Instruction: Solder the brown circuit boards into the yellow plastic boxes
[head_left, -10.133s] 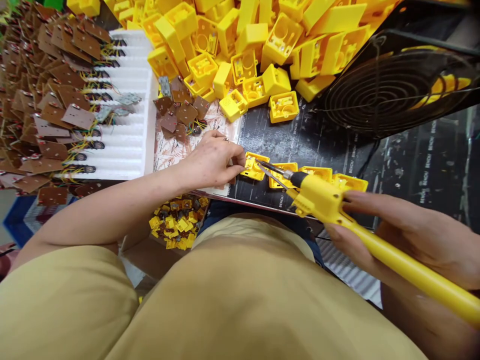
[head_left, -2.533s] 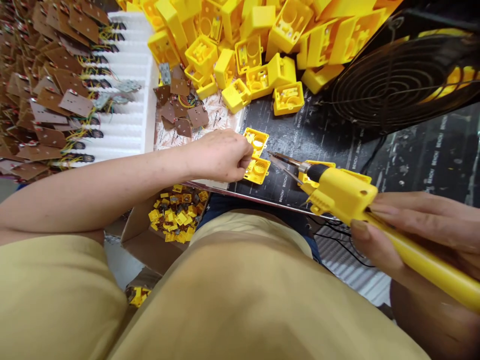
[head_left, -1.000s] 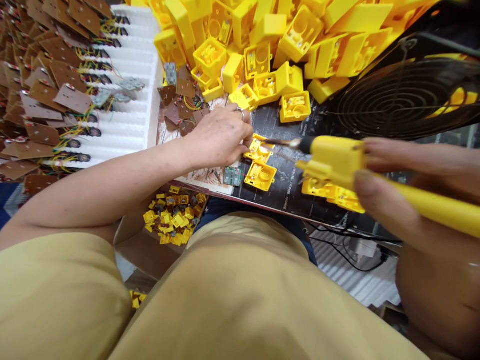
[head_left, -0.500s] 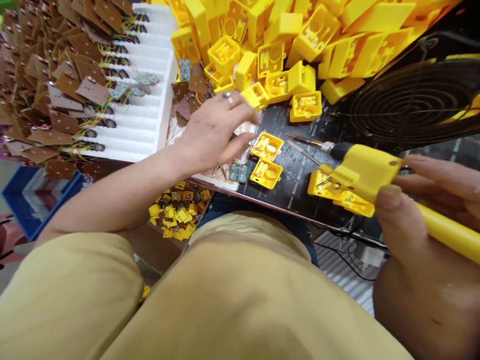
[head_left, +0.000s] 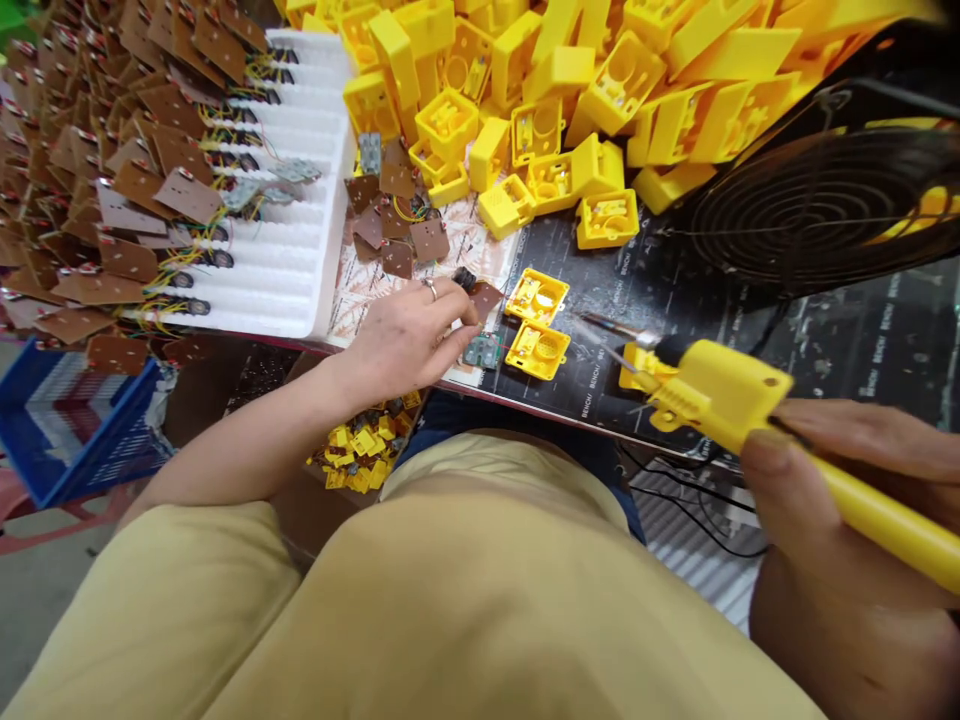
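Note:
My left hand (head_left: 412, 335) is closed at a small brown circuit board (head_left: 486, 298), its thumb and fingers together at the board's left edge. Just below the fingertips lies a green circuit board (head_left: 482, 350). To the right sit two open yellow casing halves, an upper one (head_left: 537, 297) and a lower one (head_left: 538, 350), with small metal parts inside. My right hand (head_left: 840, 500) is wrapped round a yellow soldering iron (head_left: 739, 392), whose metal tip points left above the black bench mat. Under the tool, another yellow casing (head_left: 637, 366) is partly hidden.
Many yellow casings (head_left: 562, 75) are heaped at the back. A black fan (head_left: 810, 215) stands at the right. On the left, a white foam tray (head_left: 292, 290) borders piled brown boards (head_left: 127, 258). A blue crate (head_left: 97, 450) is at lower left.
My left hand has moved down and left from beside the yellow casings and now grips the brown board. The soldering iron has shifted slightly down and left in view.

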